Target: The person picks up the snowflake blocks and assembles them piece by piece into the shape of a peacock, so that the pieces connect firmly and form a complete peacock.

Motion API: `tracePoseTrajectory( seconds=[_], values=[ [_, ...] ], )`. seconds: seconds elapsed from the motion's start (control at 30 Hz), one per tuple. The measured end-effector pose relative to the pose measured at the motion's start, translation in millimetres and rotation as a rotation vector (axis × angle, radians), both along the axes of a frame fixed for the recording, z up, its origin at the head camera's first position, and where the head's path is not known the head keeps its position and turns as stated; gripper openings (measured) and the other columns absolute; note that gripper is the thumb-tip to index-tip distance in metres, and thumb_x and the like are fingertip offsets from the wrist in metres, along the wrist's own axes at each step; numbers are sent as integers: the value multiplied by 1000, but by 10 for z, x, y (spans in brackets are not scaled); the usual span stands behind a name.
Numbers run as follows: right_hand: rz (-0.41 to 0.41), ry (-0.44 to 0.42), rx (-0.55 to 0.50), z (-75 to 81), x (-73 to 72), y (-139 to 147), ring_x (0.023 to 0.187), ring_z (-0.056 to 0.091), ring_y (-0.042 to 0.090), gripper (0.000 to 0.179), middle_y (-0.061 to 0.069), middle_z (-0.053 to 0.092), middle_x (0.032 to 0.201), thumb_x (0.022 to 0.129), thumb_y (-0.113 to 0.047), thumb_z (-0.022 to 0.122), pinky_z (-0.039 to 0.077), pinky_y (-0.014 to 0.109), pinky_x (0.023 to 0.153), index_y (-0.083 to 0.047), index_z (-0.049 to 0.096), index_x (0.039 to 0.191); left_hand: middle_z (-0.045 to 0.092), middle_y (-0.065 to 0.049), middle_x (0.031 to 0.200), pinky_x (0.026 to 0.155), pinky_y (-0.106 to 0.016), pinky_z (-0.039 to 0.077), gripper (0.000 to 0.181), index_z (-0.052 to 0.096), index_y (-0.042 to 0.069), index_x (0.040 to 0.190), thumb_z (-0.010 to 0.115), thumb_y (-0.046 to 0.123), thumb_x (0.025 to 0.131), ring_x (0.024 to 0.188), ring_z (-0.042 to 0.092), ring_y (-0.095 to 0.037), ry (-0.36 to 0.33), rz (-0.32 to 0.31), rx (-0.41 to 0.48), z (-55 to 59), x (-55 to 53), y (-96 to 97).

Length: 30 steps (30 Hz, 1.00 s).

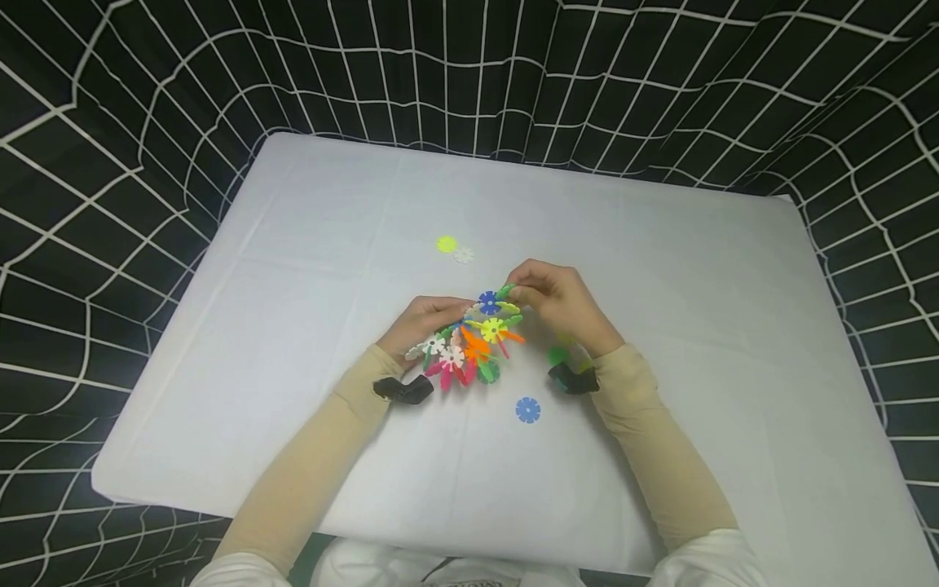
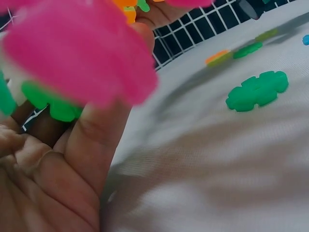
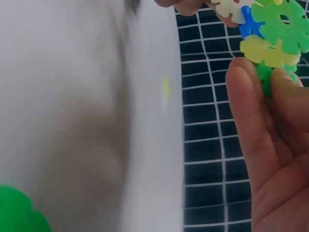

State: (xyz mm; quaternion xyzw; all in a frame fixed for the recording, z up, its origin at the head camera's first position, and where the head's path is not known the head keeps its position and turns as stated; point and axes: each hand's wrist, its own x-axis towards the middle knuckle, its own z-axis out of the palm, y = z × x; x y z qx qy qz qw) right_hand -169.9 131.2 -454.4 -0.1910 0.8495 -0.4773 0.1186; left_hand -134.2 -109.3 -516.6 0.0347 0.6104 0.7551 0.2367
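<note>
A many-coloured cluster of interlocked notched plastic discs (image 1: 477,346) is held above the white table between both hands. My left hand (image 1: 420,319) grips the cluster from its left side; a pink disc (image 2: 77,50) hides part of that hand in the left wrist view. At the cluster's upper right, my right hand (image 1: 565,302) pinches a green disc (image 3: 264,77) between thumb and forefinger. That green disc touches a pale yellow disc (image 3: 270,52) of the cluster. Whether it is slotted in fully, I cannot tell.
Loose discs lie on the table (image 1: 293,244): yellow (image 1: 447,244) and white (image 1: 464,256) beyond the hands, blue (image 1: 528,410) nearer the body. A green disc (image 1: 558,355) lies by the right wrist, with an orange one (image 2: 217,57) among others nearby. Dark grid-patterned cloth (image 1: 469,73) surrounds the table.
</note>
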Motion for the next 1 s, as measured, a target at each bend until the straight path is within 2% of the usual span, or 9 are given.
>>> tracePoseTrajectory(
  seconds=[0.1, 0.23, 0.47, 0.57, 0.7, 0.8, 0.9, 0.97, 1.0],
  values=[
    [-12, -32, -51, -54, -21, -4, 96, 71, 20, 7, 11, 73, 102, 97, -3, 64, 55, 42, 96, -5, 68, 103, 65, -19, 136, 93, -28, 59, 36, 61, -7, 131, 56, 14, 102, 107, 71, -10, 22, -6, -15, 4, -6, 4],
    [-27, -19, -89, -71, -18, -27, 98, 69, 16, 7, 10, 71, 102, 97, -3, 65, 54, 41, 101, -5, 68, 103, 65, -19, 136, 98, -30, 57, 35, 63, -6, 130, 57, 15, 102, 112, 69, -13, 53, -16, -43, 9, -17, 13],
    [-14, 51, -42, 9, 23, -71, 97, 68, 22, 8, 10, 73, 100, 97, -3, 65, 56, 44, 98, -8, 70, 100, 65, -19, 135, 98, -28, 57, 35, 64, -5, 128, 59, 15, 101, 112, 68, -12, 76, -10, -76, 22, -21, 4],
    [-5, 23, 8, 23, -2, -46, 103, 69, 24, 10, 9, 73, 106, 98, -6, 65, 55, 45, 100, -10, 70, 105, 67, -17, 133, 95, -27, 58, 36, 62, -6, 130, 58, 15, 101, 108, 69, -10, 44, -3, -36, 19, -12, -2],
    [16, -56, 120, 31, -58, 31, 106, 70, 27, 24, 11, 73, 113, 100, -10, 62, 55, 47, 99, -12, 64, 124, 72, -5, 124, 90, -25, 59, 38, 60, -7, 133, 54, 16, 103, 104, 70, -9, -28, 26, 38, 7, -5, 1],
    [106, -69, 271, 13, -77, 75, 96, 67, 26, 26, 11, 73, 110, 100, -12, 60, 56, 41, 90, -10, 64, 126, 72, 2, 120, 91, -23, 58, 38, 59, -7, 132, 54, 18, 103, 107, 69, -8, -54, 52, 55, -1, -3, 2],
    [275, -110, 408, -31, -39, 60, 83, 58, 21, 18, 8, 66, 94, 97, -20, 65, 50, 33, 76, -7, 67, 109, 71, -3, 126, 98, -28, 57, 39, 60, -4, 133, 54, 21, 103, 114, 68, -13, -85, 55, 64, 4, 2, 1],
    [377, -162, 444, -69, 15, 19, 85, 55, 20, 25, 4, 63, 94, 93, -28, 72, 49, 33, 76, -11, 66, 110, 68, -4, 132, 105, -34, 53, 41, 61, 1, 134, 56, 27, 103, 120, 65, -16, -102, 55, 47, 15, 6, -3],
    [413, -200, 445, -85, 46, -8, 93, 57, 20, 35, 4, 64, 103, 90, -32, 76, 52, 35, 83, -12, 65, 117, 66, -4, 136, 109, -37, 50, 42, 62, 4, 134, 56, 30, 102, 124, 62, -16, -105, 54, 31, 21, 7, -6]
  ],
)
